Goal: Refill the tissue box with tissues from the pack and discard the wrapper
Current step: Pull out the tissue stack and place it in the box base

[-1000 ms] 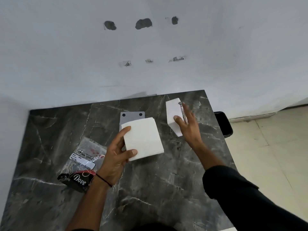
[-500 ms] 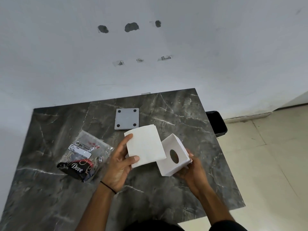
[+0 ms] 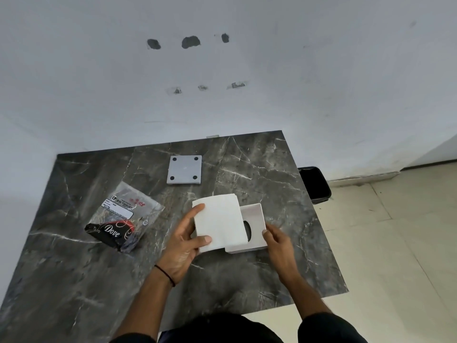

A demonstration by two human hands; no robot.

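My left hand (image 3: 184,240) grips a white stack of tissues (image 3: 218,222) by its left edge. The stack's right side sits in the open side of the white tissue box (image 3: 256,219), whose oval slot is partly visible. My right hand (image 3: 278,240) holds the box at its lower right corner, above the dark marble table (image 3: 284,184). The empty clear wrapper (image 3: 126,220) with a black "Dove" print lies on the table to the left. A grey square box lid (image 3: 185,170) with four dark dots lies flat further back.
The table stands against a white wall (image 3: 222,95). A black bin (image 3: 315,184) sits on the floor past the table's right edge. Beige floor tiles (image 3: 395,243) spread to the right.
My right hand picked the box up from the back of the table and brought it close to me. The tissue stack has moved partly into the box's open side.
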